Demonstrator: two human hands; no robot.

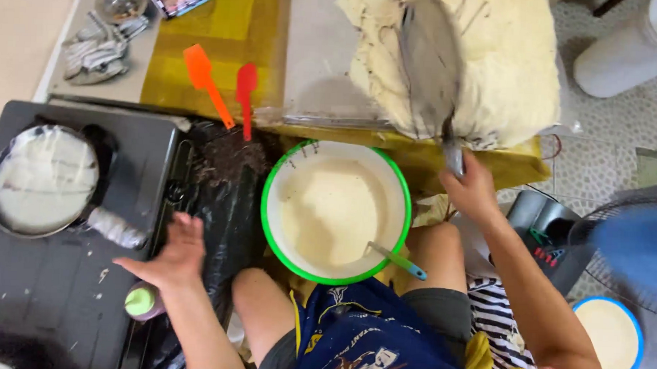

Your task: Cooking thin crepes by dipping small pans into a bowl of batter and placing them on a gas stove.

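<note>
My right hand (470, 188) grips the handle of a grey pan (429, 61), held tipped over a pile of thin pale crepes (493, 59) on a board. My left hand (172, 255) hovers with fingers spread over the edge of a black stove (55, 291), holding nothing, close to a small green-capped bottle (142, 300). Between my knees stands a green-rimmed white bowl (279, 177) of pale batter with a ladle (397, 260) resting in it. On the stove sits a second pan (43, 180) with a pale crepe in it.
An orange spatula (207, 82) and a red spatula (246, 94) lie on the yellow surface. A small metal bowl (121, 1) and a cloth (96, 53) sit at the far left. A fan (632, 246) and a blue-rimmed bowl (611, 338) are at the right.
</note>
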